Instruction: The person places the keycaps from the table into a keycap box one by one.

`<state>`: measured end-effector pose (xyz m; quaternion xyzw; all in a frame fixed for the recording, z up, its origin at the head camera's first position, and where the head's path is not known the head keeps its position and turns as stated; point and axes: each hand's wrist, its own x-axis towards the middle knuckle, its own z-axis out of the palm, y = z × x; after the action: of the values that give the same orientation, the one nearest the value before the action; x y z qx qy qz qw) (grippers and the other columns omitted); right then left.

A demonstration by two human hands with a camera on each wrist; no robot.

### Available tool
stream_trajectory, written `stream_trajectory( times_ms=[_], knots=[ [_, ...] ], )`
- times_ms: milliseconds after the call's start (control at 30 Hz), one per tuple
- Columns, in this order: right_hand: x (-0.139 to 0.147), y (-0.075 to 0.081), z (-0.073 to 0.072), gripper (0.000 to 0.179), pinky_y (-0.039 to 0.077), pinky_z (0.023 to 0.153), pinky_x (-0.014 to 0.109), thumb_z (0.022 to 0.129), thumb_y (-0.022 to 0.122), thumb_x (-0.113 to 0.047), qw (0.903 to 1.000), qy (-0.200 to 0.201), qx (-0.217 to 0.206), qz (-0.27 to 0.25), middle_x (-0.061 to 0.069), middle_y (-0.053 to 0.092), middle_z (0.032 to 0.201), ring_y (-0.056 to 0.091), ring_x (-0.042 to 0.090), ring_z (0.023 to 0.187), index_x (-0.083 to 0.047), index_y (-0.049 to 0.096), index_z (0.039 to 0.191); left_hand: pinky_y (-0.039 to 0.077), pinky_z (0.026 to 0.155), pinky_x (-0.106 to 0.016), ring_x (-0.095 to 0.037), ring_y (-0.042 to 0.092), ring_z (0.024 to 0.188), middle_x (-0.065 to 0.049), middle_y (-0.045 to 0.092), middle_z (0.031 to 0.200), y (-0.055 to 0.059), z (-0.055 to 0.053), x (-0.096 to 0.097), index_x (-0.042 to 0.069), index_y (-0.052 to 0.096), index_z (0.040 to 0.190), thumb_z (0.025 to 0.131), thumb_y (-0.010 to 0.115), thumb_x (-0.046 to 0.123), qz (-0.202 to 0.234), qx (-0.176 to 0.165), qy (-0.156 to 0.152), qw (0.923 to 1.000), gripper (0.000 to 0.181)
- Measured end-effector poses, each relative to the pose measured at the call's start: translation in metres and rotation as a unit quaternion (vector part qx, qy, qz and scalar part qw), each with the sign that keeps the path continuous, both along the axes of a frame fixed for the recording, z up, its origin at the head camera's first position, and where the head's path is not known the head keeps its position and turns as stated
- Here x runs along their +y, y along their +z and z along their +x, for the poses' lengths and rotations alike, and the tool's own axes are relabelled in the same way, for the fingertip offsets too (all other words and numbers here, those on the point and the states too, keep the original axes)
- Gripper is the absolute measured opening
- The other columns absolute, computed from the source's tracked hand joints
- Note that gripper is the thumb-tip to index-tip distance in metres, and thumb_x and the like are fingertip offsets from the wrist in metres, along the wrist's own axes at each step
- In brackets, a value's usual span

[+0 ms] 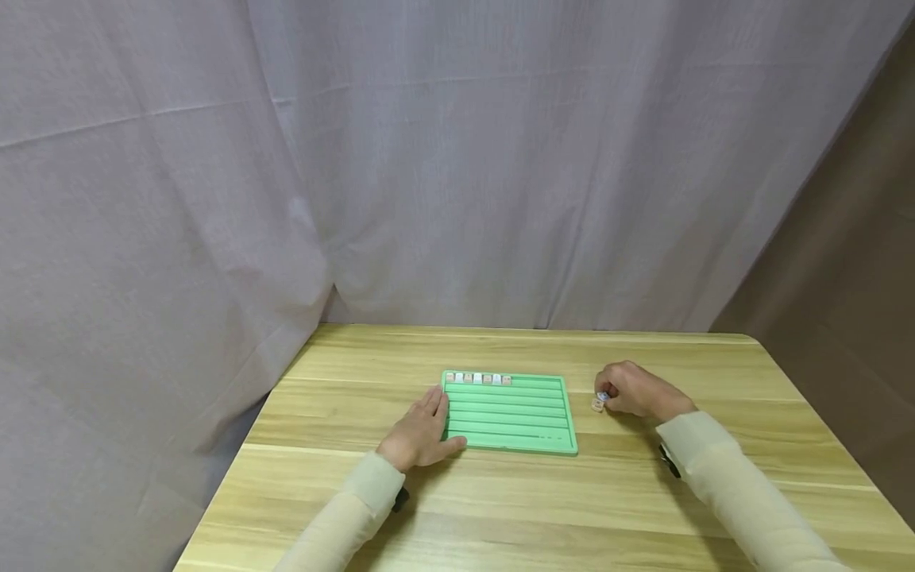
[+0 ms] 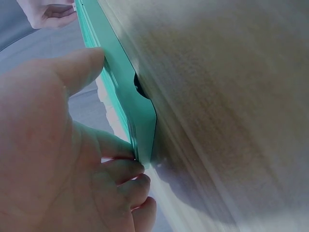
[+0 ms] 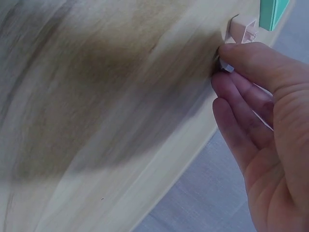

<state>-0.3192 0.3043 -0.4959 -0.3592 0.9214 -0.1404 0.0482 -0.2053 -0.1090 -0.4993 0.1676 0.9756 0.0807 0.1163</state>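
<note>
A green ridged tray (image 1: 507, 415) lies on the table, with a row of white and peach keycaps (image 1: 478, 379) along its far-left slot. My left hand (image 1: 418, 433) rests against the tray's left side, fingers extended and thumb on its front edge. To the right of the tray, my right hand (image 1: 638, 391) pinches a white keycap (image 3: 227, 66) between thumb and fingers, down at the tabletop. Right beside it is a peach keycap (image 1: 597, 406); its hollow underside and stem show in the right wrist view.
The wooden table (image 1: 515, 512) runs back to a grey curtain (image 1: 457, 183). A brown curtain (image 1: 836, 262) hangs at the right. Both forearms reach in over the table's near part.
</note>
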Motion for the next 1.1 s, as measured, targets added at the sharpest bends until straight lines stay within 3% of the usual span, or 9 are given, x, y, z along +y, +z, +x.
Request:
stream_trajectory(
  times_ms=[400, 800, 1100],
  knots=[
    [-0.006, 0.015, 0.001, 0.023, 0.045, 0.063, 0.021, 0.086, 0.077, 0.002, 0.9995, -0.029, 0.002, -0.006, -0.008, 0.063, 0.079, 0.052, 0.007, 0.074, -0.017, 0.068, 0.078, 0.026, 0.134, -0.051, -0.036, 0.019, 0.165, -0.024, 0.02, 0.175, 0.002, 0.001, 0.0, -0.007, 0.026, 0.164, 0.105, 0.054, 0.058, 0.003, 0.003, 0.0, 1.0, 0.092],
    [-0.015, 0.027, -0.002, 0.022, 0.043, 0.06, 0.02, 0.088, 0.081, -0.005, 0.9997, 0.002, 0.022, -0.002, -0.007, 0.06, 0.074, 0.049, 0.003, 0.07, -0.017, 0.067, 0.076, 0.025, 0.134, -0.051, -0.036, 0.018, 0.165, -0.024, 0.018, 0.175, 0.003, 0.002, 0.002, -0.007, 0.024, 0.165, 0.106, 0.054, 0.058, 0.007, -0.002, 0.002, 1.0, 0.092],
    [-0.03, 0.032, -0.005, 0.03, 0.039, 0.058, 0.019, 0.083, 0.079, 0.004, 0.9981, 0.029, 0.054, -0.007, -0.006, 0.055, 0.07, 0.044, 0.003, 0.067, -0.018, 0.06, 0.072, 0.024, 0.135, -0.05, -0.036, 0.016, 0.166, -0.023, 0.016, 0.176, 0.002, 0.002, 0.001, -0.006, 0.022, 0.165, 0.106, 0.052, 0.06, 0.006, -0.006, 0.004, 1.0, 0.093]
  ],
)
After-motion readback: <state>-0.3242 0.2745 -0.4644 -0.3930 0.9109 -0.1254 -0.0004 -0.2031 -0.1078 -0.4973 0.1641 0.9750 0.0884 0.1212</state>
